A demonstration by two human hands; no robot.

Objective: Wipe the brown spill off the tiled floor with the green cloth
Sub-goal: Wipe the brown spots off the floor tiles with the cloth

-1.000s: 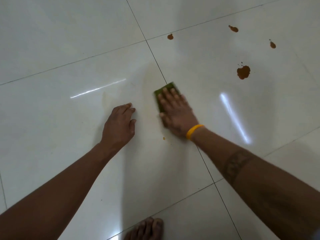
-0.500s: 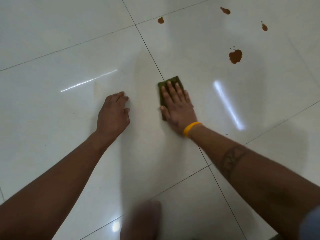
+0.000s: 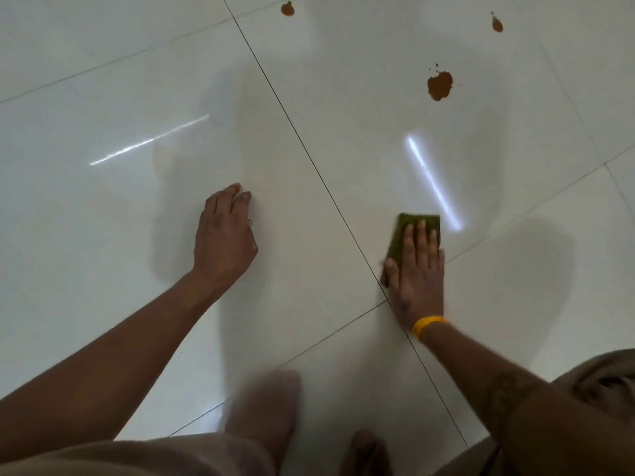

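Note:
My right hand lies flat with straight fingers on the green cloth, pressing it onto the white tiled floor just right of a grout line. My left hand rests on the tile to the left, fingers bent at the tips and holding nothing. The biggest brown spill lies well beyond the cloth, up and to the right. Two smaller brown drops sit near the top edge.
My bare feet stand on the tiles at the bottom, the left one blurred. Brown clothing shows at the lower right. A yellow band circles my right wrist. Bright light streaks reflect off the glossy floor.
My right hand has slid the cloth toward me and to the right, across the grout line. The view has shifted, with the spills now higher in view. My left hand stays planted.

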